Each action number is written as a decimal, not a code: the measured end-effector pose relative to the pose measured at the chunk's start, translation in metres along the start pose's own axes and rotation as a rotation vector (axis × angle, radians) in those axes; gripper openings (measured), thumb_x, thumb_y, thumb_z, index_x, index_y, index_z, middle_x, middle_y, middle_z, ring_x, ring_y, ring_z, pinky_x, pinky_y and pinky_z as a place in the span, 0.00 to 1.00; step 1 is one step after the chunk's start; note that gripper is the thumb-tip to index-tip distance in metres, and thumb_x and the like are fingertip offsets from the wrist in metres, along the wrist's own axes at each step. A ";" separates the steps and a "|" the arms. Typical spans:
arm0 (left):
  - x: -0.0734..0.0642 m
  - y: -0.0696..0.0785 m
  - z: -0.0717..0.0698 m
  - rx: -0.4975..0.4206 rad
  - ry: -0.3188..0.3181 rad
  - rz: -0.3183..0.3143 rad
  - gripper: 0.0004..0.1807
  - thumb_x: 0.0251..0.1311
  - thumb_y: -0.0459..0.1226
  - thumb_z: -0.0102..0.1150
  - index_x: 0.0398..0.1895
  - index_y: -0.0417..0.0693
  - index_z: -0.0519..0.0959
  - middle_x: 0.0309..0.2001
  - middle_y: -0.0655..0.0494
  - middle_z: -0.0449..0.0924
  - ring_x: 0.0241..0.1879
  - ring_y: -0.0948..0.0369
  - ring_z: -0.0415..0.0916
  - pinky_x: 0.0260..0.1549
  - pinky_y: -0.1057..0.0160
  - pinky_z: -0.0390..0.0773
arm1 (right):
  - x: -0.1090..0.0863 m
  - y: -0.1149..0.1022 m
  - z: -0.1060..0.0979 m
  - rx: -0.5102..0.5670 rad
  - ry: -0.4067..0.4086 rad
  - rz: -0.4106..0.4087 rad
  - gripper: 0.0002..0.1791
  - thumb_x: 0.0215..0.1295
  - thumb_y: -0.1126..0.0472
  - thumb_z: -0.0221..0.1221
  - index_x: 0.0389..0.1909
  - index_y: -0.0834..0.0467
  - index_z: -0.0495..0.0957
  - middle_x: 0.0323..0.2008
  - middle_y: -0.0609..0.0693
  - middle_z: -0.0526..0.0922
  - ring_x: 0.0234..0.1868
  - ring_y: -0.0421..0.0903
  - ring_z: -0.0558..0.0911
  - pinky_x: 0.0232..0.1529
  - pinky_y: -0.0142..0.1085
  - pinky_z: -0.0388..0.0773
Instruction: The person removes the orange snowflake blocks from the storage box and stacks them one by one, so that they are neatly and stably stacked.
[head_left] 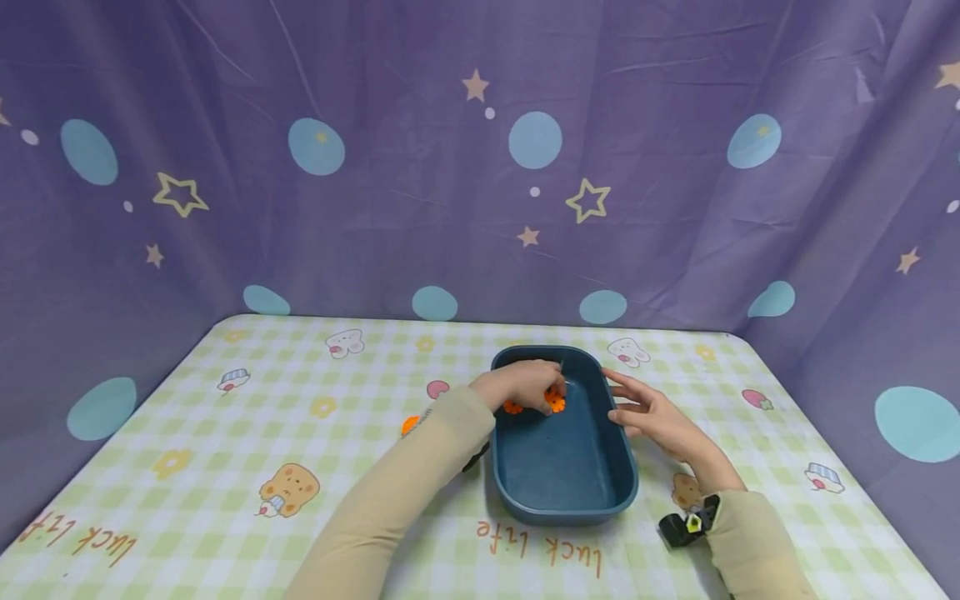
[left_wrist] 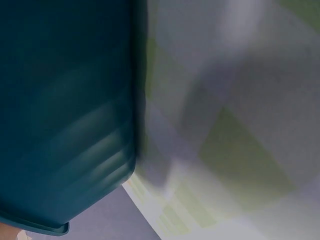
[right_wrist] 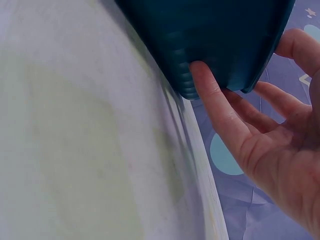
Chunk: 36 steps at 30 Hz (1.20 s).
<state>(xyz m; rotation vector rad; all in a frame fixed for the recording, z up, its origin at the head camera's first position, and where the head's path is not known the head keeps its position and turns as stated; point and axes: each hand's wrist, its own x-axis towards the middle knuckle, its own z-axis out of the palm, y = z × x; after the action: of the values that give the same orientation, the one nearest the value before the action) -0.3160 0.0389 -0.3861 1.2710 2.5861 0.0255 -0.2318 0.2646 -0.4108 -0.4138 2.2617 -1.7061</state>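
A dark blue rectangular bin (head_left: 562, 475) with rounded corners stands on the table. My left hand (head_left: 531, 385) reaches over its left side and down inside, fingers curled at an orange flower-shaped piece (head_left: 556, 402). Another orange piece (head_left: 513, 407) shows just below that hand, inside the bin. At the bin's right side is my right hand (head_left: 656, 419), its fingers spread and fairly straight along the rim and outer wall. The right wrist view shows a finger (right_wrist: 215, 95) against the ribbed outer wall. Only the bin's outside (left_wrist: 70, 125) fills the left wrist view, with the left fingers hidden.
An orange object (head_left: 409, 426) lies on the table left of the bin, partly behind the left forearm. A checked cloth (head_left: 360, 450) with printed pictures covers the table. A purple curtain (head_left: 420, 167) hangs behind and at both sides.
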 end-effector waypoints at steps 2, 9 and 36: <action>0.000 0.000 0.000 -0.004 0.001 0.006 0.19 0.53 0.43 0.62 0.50 0.55 0.77 0.52 0.58 0.72 0.62 0.60 0.62 0.52 0.69 0.69 | 0.000 0.000 0.000 -0.003 0.003 0.000 0.36 0.63 0.60 0.54 0.70 0.50 0.50 0.65 0.65 0.55 0.55 0.58 0.71 0.40 0.39 0.77; 0.000 0.001 -0.001 -0.009 0.007 0.009 0.16 0.52 0.43 0.63 0.46 0.54 0.78 0.43 0.60 0.76 0.42 0.65 0.73 0.42 0.72 0.72 | 0.000 -0.001 0.000 -0.005 0.003 -0.002 0.37 0.62 0.59 0.55 0.70 0.50 0.49 0.66 0.65 0.54 0.56 0.59 0.70 0.40 0.40 0.77; -0.028 -0.002 -0.010 -0.125 0.160 0.114 0.16 0.50 0.40 0.63 0.45 0.50 0.80 0.39 0.58 0.73 0.38 0.65 0.73 0.37 0.75 0.72 | 0.001 -0.001 0.001 0.005 0.001 0.010 0.37 0.62 0.59 0.55 0.70 0.50 0.49 0.66 0.65 0.54 0.58 0.59 0.68 0.42 0.40 0.77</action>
<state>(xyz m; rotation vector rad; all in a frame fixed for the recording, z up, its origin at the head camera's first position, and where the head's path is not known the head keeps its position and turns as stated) -0.3038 0.0167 -0.3700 1.4201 2.5919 0.3176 -0.2322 0.2633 -0.4101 -0.4008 2.2561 -1.7067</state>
